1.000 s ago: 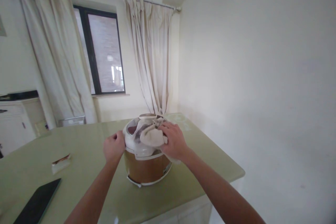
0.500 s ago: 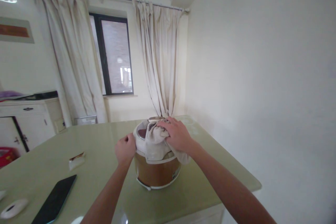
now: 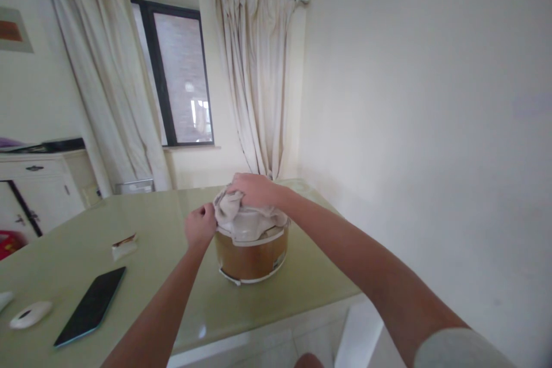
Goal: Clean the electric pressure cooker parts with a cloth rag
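A rice cooker (image 3: 248,259) with a golden-brown body and white lid stands on the green table. My right hand (image 3: 254,188) is closed on a bunched pale cloth (image 3: 227,207), pressed against the top left of the lid. Part of the cloth trails over the lid's right side. My left hand (image 3: 201,224) is curled at the cooker's left edge, its fingers wrapped against the side; their tips are hidden. The cloth and my right hand cover much of the lid's top.
On the left of the table (image 3: 150,224) lie a dark phone or tablet (image 3: 91,306), a white oval object (image 3: 31,315) and a small clear packet (image 3: 124,246). A white wall (image 3: 409,126) rises on the right. Behind are curtains (image 3: 263,69) and a window (image 3: 183,75).
My right hand has moved the cloth from the lid's right side to its upper left. My left hand stays at the cooker's edge. The view has shifted slightly.
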`<state>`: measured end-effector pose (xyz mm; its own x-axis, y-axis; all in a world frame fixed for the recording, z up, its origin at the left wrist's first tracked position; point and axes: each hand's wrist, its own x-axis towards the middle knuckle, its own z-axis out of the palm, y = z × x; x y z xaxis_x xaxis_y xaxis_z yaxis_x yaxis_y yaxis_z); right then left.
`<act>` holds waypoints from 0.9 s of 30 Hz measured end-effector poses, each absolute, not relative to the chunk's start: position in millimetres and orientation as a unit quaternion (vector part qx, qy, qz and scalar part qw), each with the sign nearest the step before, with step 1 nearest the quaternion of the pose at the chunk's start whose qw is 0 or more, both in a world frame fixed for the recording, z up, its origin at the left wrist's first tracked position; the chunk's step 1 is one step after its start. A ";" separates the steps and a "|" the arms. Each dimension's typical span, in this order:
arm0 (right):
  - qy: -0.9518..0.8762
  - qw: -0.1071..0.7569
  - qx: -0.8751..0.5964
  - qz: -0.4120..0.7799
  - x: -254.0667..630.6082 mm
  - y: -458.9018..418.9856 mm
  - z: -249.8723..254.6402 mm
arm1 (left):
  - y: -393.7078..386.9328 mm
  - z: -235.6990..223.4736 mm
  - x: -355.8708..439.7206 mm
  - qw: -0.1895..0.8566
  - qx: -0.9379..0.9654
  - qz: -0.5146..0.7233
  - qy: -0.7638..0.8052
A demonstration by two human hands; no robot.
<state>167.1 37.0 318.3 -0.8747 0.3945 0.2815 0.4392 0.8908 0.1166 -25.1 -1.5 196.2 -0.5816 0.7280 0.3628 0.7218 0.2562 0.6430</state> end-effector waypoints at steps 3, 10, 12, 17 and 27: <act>-0.945 0.148 -0.289 -0.038 222.2 51.3 313.7 | -0.3 196.5 -23.0 0.002 0.443 0.404 0.800; -0.865 0.253 -0.432 0.017 250.3 79.6 279.2 | -0.6 197.6 -20.0 0.005 0.435 0.407 0.803; -0.823 0.315 -0.471 0.029 242.0 89.1 269.7 | -1.8 199.1 -19.5 0.010 0.437 0.404 0.803; -0.766 0.406 -0.494 0.063 248.1 81.6 237.8 | -2.2 200.6 -18.4 0.011 0.436 0.399 0.807; -0.627 0.677 -0.360 0.140 255.1 10.4 98.4 | -2.2 197.9 -16.9 0.001 0.441 0.385 0.811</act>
<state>255.1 10.4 98.4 0.1743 0.6402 0.7482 0.2619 0.7023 -0.6620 -16.9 -2.2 197.9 -0.6118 0.7155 0.3374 0.7138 0.3154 0.6254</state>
